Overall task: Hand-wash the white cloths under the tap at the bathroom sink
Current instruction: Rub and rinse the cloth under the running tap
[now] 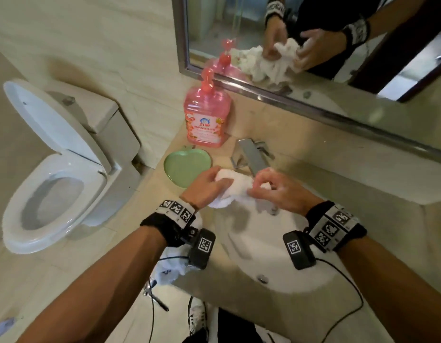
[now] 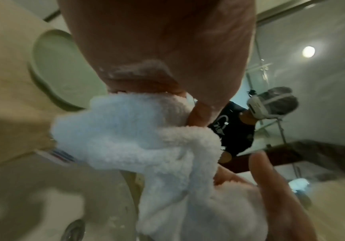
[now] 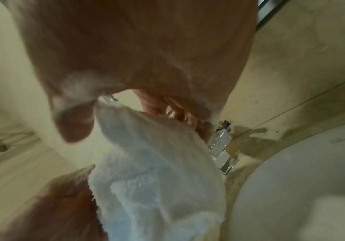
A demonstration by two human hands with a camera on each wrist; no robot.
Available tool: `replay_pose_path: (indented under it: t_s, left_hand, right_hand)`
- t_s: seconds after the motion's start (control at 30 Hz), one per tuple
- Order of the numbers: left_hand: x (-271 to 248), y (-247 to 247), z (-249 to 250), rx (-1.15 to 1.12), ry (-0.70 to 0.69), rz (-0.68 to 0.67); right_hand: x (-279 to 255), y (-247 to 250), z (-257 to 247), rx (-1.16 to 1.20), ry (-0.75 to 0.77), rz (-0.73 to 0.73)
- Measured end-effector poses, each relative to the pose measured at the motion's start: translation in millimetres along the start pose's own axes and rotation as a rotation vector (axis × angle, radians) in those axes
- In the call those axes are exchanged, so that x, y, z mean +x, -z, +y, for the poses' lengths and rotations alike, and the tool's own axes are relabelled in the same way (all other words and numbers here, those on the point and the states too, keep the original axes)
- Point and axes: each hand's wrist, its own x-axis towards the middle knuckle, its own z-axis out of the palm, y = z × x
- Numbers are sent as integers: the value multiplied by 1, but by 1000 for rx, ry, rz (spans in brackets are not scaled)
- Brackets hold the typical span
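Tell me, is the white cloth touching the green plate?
Apart. In the head view the white cloth hangs between both hands above the sink, with counter showing between it and the green plate.

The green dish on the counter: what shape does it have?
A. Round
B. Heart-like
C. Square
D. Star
B: in the head view the green dish beside the pink soap bottle has two rounded lobes with a notch between them.

Dish (image 1: pixel 187 167) between bottle (image 1: pixel 207 115) and sink (image 1: pixel 276 263)

Head looks down; wrist views, close, share the cloth (image 2: pixel 138 146).
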Motion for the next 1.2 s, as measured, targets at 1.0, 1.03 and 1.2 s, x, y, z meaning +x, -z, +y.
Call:
replay_pose_path:
  t_s: [1.0,1.03,1.2]
  left_hand:
    - [-10,-72,118,236,-212,70]
    - [-12,-77,120,122,-171,99]
    - [-9,-113,132,-236,-122,265]
  right_hand:
    - [-42,141,43,8,119,308]
    - [-44,140,45,140,124,315]
    - [-43,76,17,253,208,426]
